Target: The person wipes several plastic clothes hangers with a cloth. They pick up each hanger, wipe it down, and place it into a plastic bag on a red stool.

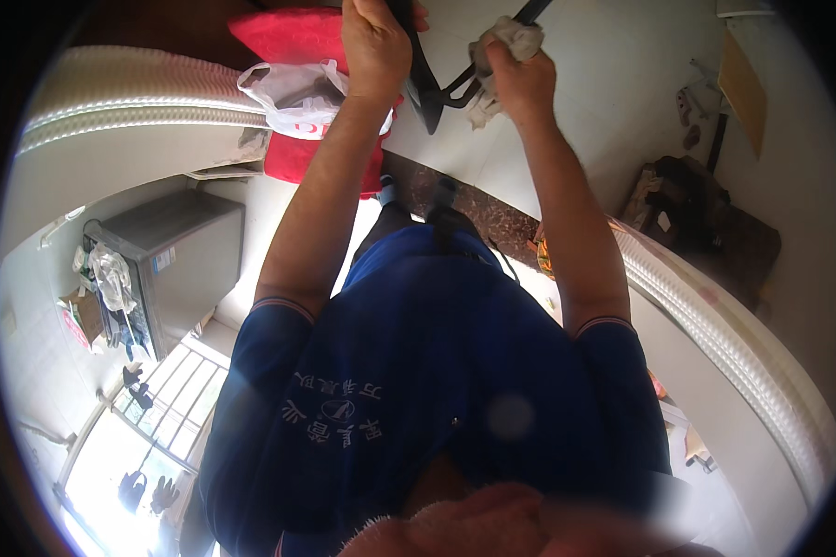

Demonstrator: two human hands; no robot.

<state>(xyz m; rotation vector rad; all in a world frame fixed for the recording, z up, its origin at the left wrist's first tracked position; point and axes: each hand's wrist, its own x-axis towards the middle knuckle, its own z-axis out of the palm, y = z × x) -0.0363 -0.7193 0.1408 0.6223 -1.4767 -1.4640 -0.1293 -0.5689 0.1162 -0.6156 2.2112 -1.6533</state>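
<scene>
At the top of the head view, both arms reach forward. My left hand (pixel 380 52) grips the side of a dark, flat, blade-like object (pixel 426 97), whose kind I cannot tell. My right hand (pixel 526 80) clutches a crumpled, greyish-white cloth (pixel 512 42) around a thin black bar (pixel 531 12) that joins the dark object through a looped bracket (pixel 458 94). The upper part of the object runs out of the picture. Close to my left forearm lies a white plastic bag (pixel 296 104) with red print, on red fabric (pixel 285 35).
A doorway with pale ribbed trim (pixel 697 278) surrounds me, over a dark stone threshold (pixel 491 209). A grey refrigerator (pixel 195 257) stands at the left. Dark items rest on a brown low surface (pixel 745 244) at the right. Gloves (pixel 165 494) hang by the bright window.
</scene>
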